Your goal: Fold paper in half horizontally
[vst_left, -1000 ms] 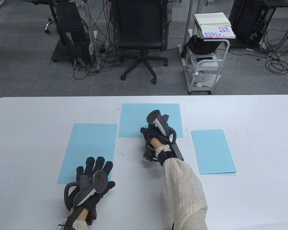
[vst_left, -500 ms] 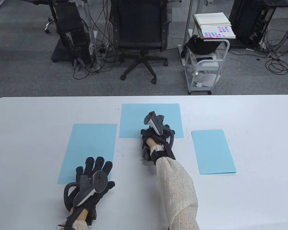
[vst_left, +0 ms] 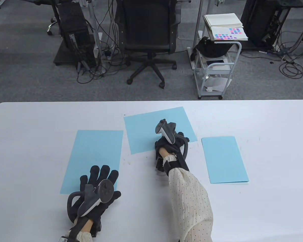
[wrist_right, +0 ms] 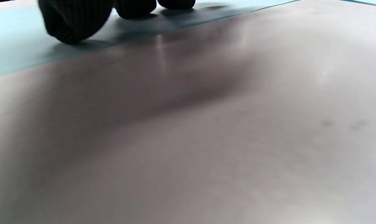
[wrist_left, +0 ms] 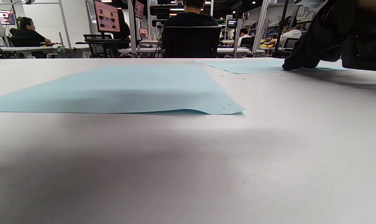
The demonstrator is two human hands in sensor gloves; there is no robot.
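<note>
Three light blue sheets lie on the white table [vst_left: 267,121]. My right hand [vst_left: 170,143] rests on the near right part of the middle paper [vst_left: 146,128], which lies skewed. In the right wrist view its fingertips [wrist_right: 72,18] press down on that paper [wrist_right: 13,46]. My left hand [vst_left: 98,186] lies flat with fingers spread on the near right corner of the left paper [vst_left: 96,151]. That left paper [wrist_left: 122,87] shows in the left wrist view with its near corner slightly lifted, and the right hand [wrist_left: 325,40] is seen beyond it.
A third blue sheet [vst_left: 224,158], narrower and looking folded, lies to the right of the right hand. Beyond the table's far edge stand an office chair [vst_left: 147,32] and a wire cart [vst_left: 217,65] with papers on top.
The middle paper has turned counter-clockwise under the right hand, its left side swinging nearer. The right hand shifted slightly right and toward me. The left hand has stayed still.
</note>
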